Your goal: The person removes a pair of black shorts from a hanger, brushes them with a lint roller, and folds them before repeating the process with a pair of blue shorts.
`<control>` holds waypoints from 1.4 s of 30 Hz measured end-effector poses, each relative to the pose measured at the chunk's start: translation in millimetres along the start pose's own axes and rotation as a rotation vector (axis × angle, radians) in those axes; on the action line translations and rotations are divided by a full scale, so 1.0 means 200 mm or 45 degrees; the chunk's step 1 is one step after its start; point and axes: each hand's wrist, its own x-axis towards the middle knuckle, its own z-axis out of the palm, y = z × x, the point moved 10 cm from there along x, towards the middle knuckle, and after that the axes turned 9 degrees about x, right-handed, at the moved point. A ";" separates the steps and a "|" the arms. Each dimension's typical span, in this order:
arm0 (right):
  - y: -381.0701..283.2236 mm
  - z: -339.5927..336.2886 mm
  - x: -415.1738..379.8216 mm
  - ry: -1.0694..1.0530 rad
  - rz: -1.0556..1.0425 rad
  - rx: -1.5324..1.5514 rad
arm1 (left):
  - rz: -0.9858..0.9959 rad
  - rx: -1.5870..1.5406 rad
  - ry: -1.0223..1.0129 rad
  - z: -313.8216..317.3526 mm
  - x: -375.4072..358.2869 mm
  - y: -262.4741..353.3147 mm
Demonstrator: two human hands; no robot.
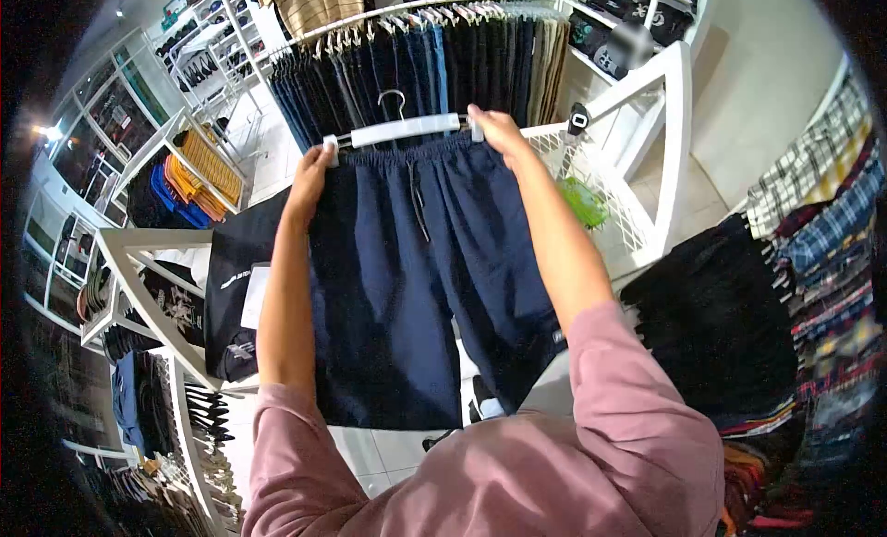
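Note:
A pair of navy drawstring shorts (379, 269) hangs spread out in front of me from a white clip hanger (405, 130), its metal hook pointing up. My left hand (312, 172) is closed around the left clip at the waistband. At the other end, my right hand (499, 133) grips the right clip, with its thumb on top. Fingers behind the waistband are hidden on both sides. A dark drawstring (419, 200) dangles from the middle of the waistband.
Behind the shorts stands a curved rail of hanging trousers (407, 66). White metal racks (152, 297) with folded clothes are on the left. Plaid shirts (832, 232) hang at the right. A white mesh frame (679, 158) with a green plant (584, 204) is at the upper right.

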 end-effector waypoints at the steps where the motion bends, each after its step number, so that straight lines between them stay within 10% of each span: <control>1: 0.07 0.00 0.02 0.006 0.059 0.029 | -0.013 -0.049 0.011 0.05 0.00 -0.06; 8: 0.29 0.01 0.15 0.019 -0.011 0.068 | -0.264 -0.164 -0.204 0.19 0.05 -0.28; 25: -0.39 0.01 0.03 0.093 -0.807 0.105 | 0.240 -0.450 0.283 0.01 0.04 0.08; 33: -0.43 0.30 -0.08 -0.376 -0.235 0.433 | 0.045 -0.586 0.292 -0.23 -0.14 0.12; 42: -0.46 0.82 -0.93 -1.008 0.147 0.692 | -0.004 -0.585 0.602 -0.85 -1.23 0.24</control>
